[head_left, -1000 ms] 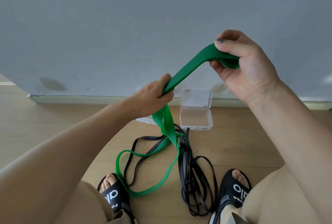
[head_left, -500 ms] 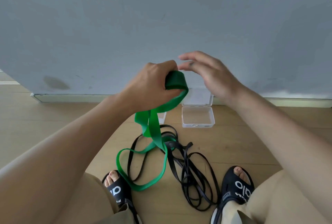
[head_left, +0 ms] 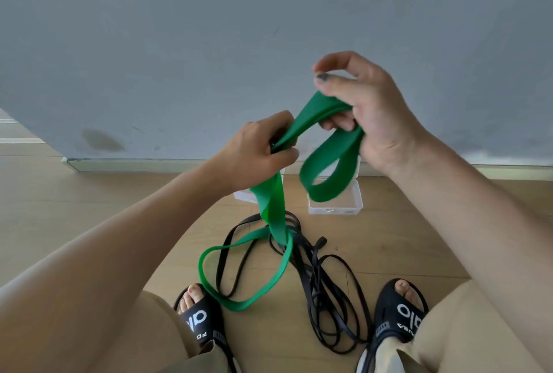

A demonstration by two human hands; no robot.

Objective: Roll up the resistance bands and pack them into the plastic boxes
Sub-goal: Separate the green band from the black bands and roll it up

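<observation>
Left hand (head_left: 257,152) pinches the flat green rubber resistance band (head_left: 273,208); right hand (head_left: 371,112) grips its loop, forefinger and thumb apart. Keep turns taut and edge-aligned.

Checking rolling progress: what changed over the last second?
The right hand, off the green band half a second ago, grips it again and has drawn out a hanging loop. The left hand keeps its pinch. Black bands and clear box lie as before.
</observation>
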